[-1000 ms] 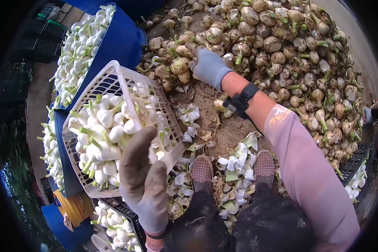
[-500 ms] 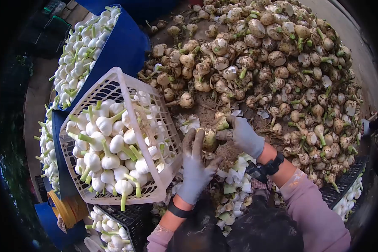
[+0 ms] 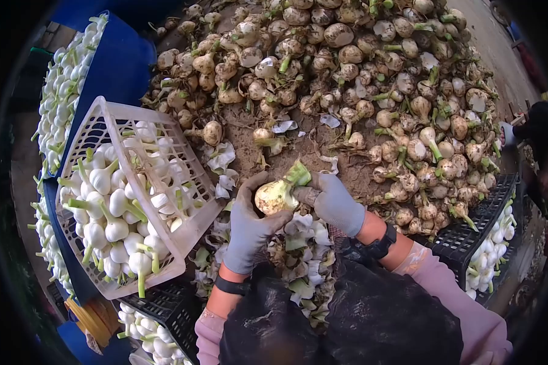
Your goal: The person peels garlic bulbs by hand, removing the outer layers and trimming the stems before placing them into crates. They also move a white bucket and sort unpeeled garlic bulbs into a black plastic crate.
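Observation:
A garlic bulb (image 3: 273, 197) with a soiled yellowish skin and a short green stem is between my two gloved hands. My left hand (image 3: 248, 226) is curled round the bulb from the left, thumb below it and fingers above. At the stem end my right hand (image 3: 333, 201) pinches the loose outer skin and stem between thumb and fingers. Below the hands lies a heap of peeled-off skins (image 3: 301, 255). To the left, a tilted white plastic basket (image 3: 175, 263) holds many clean white garlic bulbs (image 3: 117, 228).
A large pile of dirty garlic (image 3: 402, 79) spreads across the ground ahead and right. Blue tubs (image 3: 125, 67) of cleaned garlic stand at far left. Black crates (image 3: 478, 222) with white garlic sit at right and lower left. At the right edge is another person's gloved hand (image 3: 508, 134).
The view has shifted to the right. Both hands have come closer together round the garlic bulb, which is now turned with its stem up and right.

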Tool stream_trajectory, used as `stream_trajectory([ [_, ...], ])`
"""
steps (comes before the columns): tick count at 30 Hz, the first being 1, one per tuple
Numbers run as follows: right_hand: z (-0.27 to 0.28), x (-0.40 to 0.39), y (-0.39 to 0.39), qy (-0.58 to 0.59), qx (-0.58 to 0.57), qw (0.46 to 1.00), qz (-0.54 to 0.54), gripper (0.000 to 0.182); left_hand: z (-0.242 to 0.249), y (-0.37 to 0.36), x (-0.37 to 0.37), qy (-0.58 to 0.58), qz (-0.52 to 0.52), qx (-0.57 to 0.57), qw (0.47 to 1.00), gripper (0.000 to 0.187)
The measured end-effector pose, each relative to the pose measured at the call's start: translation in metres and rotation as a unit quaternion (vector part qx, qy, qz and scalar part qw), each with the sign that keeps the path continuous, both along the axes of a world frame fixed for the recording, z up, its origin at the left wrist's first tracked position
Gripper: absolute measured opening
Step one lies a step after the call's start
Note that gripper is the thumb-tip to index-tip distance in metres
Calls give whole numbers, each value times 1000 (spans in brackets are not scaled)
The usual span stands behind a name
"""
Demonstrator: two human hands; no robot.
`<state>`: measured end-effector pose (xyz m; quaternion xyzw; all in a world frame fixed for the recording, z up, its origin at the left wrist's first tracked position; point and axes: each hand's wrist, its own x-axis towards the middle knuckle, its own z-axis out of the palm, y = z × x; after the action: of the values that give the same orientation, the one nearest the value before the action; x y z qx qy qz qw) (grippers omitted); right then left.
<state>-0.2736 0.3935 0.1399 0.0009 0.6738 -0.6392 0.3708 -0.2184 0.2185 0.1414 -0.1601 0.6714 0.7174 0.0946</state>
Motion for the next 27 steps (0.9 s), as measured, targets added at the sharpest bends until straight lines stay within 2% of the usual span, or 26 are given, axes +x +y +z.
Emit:
stream_trajectory([
  [1,-5,0,-1,76,4,997,7,23,-1,-1,-1,-22,27,63,997,72],
  [2,-5,0,2,150,93,983,42,23,-4,0,0,-46,45,131,989,69],
  [3,-6,0,2,145,93,984,40,23,-5,0,1,-50,43,130,989,69],
  [4,-7,0,2,273,195,937,98,24,-6,0,2,-80,71,252,962,69],
  [5,-8,1,2,392,291,859,154,25,-6,-1,2,-109,98,369,918,68],
  [6,-14,3,3,427,271,854,119,27,-12,-2,2,-119,105,382,910,71],
  [7,-24,2,0,428,271,854,118,27,-11,-2,3,-119,104,381,911,71],
  [9,-40,-3,-4,307,63,950,0,31,-9,2,4,-71,123,339,930,74],
  [10,-33,-5,-2,87,-1,996,18,33,-7,-6,4,-64,14,280,958,79],
  [11,-31,-7,-1,-11,-139,990,-10,35,-6,-2,1,-58,-2,117,991,88],
  [13,-34,-12,6,32,-104,992,62,32,-2,4,1,-55,22,155,986,94],
  [14,-49,-10,10,216,-82,967,109,30,-3,1,1,-52,15,158,986,94],
  [15,-61,-8,11,387,-59,907,156,29,-4,-2,3,-54,11,157,986,94],
  [16,-38,-7,6,-29,-111,992,49,31,-1,1,4,-29,21,137,990,93],
  [17,-36,-6,3,-25,-110,993,46,31,-4,-2,8,-25,17,139,990,93],
  [19,-34,-4,-4,107,-60,991,60,38,-9,-8,7,-13,24,250,968,87],
  [20,-39,0,-6,224,49,971,73,41,-9,-10,7,-11,23,251,968,87],
  [21,-35,0,-5,225,50,970,73,41,4,-7,3,-29,46,251,966,89],
  [23,-23,-3,-1,152,65,986,3,36,18,0,-6,-41,72,253,964,91],
  [25,-27,-2,1,160,26,986,-26,32,23,8,-7,-15,105,300,948,92],
  [26,-29,1,4,264,123,956,28,31,11,3,-4,9,42,232,972,93],
  [27,-26,4,3,360,212,905,83,32,14,12,-9,48,37,137,989,88],
])
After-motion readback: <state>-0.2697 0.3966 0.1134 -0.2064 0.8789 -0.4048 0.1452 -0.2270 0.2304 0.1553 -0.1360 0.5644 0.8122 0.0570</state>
